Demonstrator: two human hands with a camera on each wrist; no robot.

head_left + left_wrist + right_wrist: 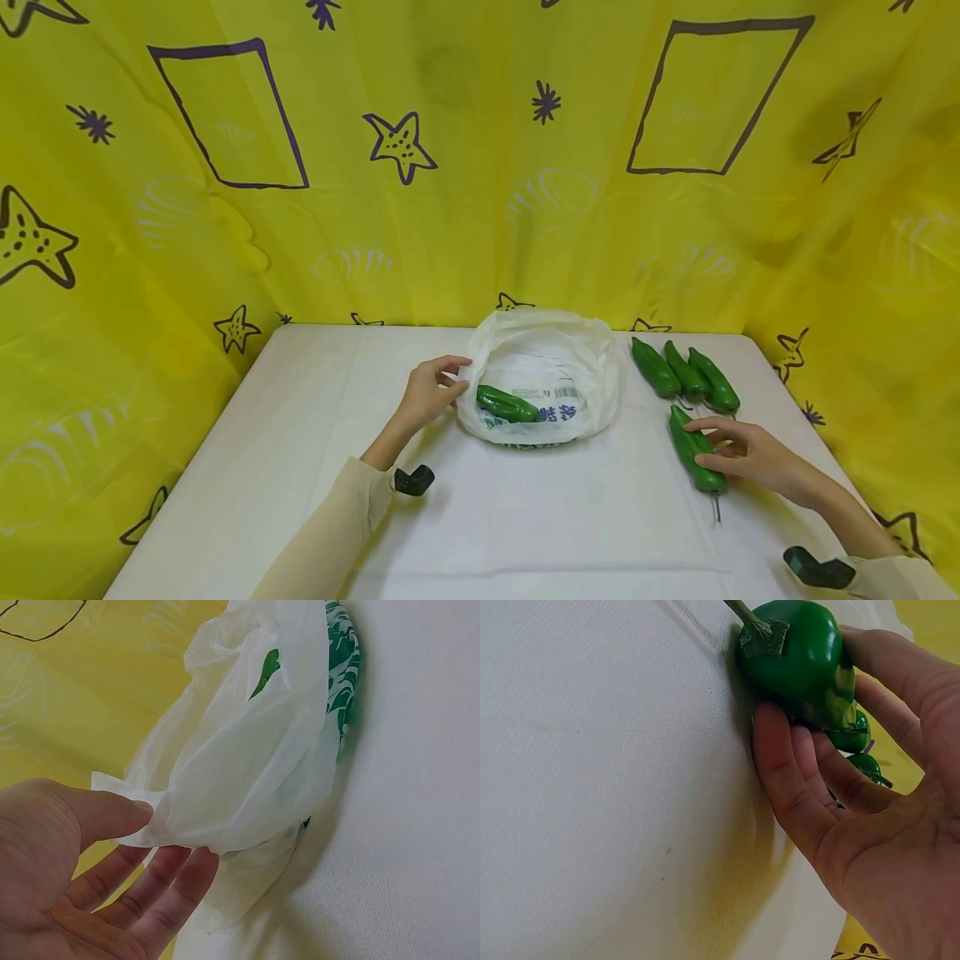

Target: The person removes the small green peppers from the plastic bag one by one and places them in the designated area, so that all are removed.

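A white plastic bag (609,379) stands with its mouth spread wide, dark printing visible inside. One green pepper (504,403) lies in it, near the left side. My left hand (427,393) pinches the bag's left rim between thumb and fingers; the left wrist view shows the thumb over the plastic film (225,780). To the right of the bag, my right hand (761,457) grips another green pepper (688,450) around its sides, its stem pointing toward me. In the right wrist view this pepper (799,660) is at or close to the tabletop.
Three more green peppers (654,368) lie side by side behind my right hand, right of the bag. A white cloth covers the table (315,392). Yellow patterned curtains (465,233) hang at the back and both sides.
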